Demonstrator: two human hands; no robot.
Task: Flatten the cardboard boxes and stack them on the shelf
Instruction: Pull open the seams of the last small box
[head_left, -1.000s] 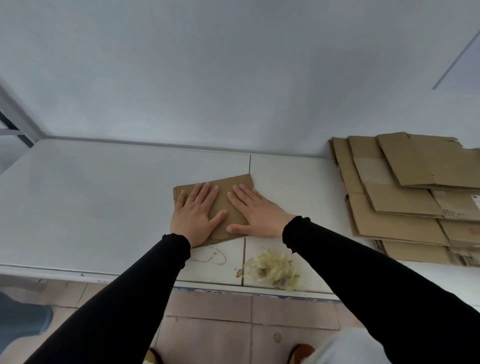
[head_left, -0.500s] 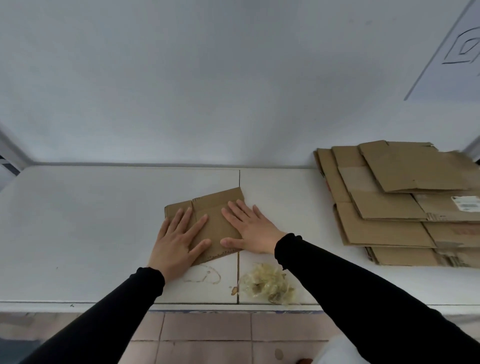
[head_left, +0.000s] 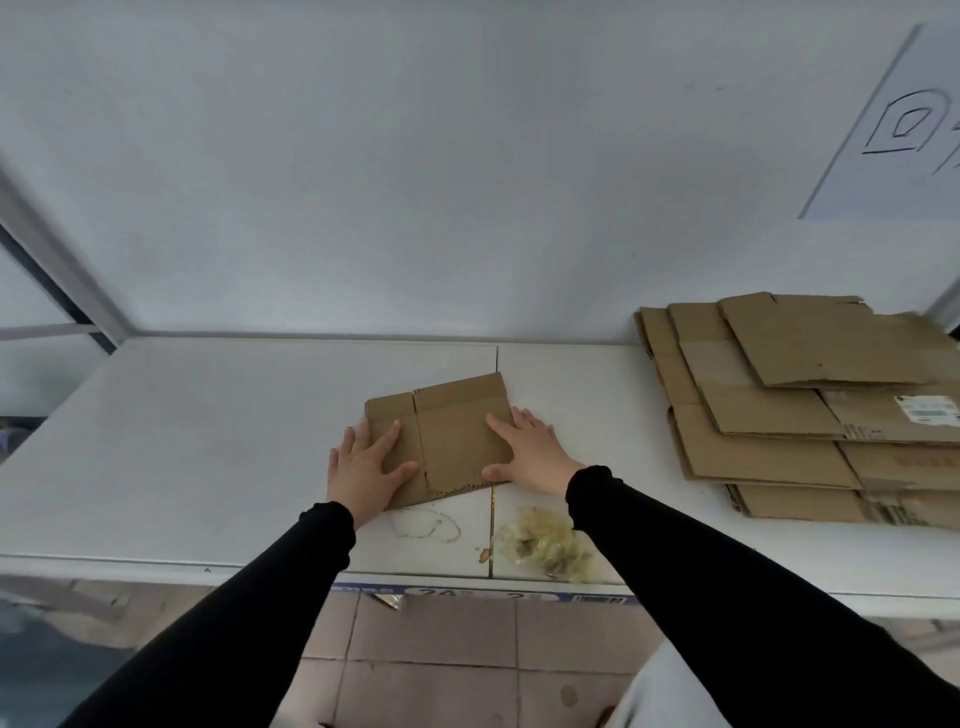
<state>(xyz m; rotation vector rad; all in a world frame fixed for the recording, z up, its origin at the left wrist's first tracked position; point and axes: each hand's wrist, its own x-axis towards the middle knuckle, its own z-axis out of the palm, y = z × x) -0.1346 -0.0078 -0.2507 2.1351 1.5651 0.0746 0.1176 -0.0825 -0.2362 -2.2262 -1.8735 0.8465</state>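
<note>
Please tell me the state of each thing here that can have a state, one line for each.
small cardboard box: flattened, lying on the shelf
cardboard stack: flat pieces piled, edges uneven
left hand: fingers straight, pressing the box
right hand: fingers straight, on the box's right edge
plastic wad: crumpled

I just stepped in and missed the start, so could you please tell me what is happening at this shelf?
A person in black sleeves is flattening a small cardboard box on the white shelf. The left hand presses flat on its left part and the right hand on its right edge, fingers straight. To the right lies a stack of flattened boxes. A crumpled wad of tape sits near the front edge.
</note>
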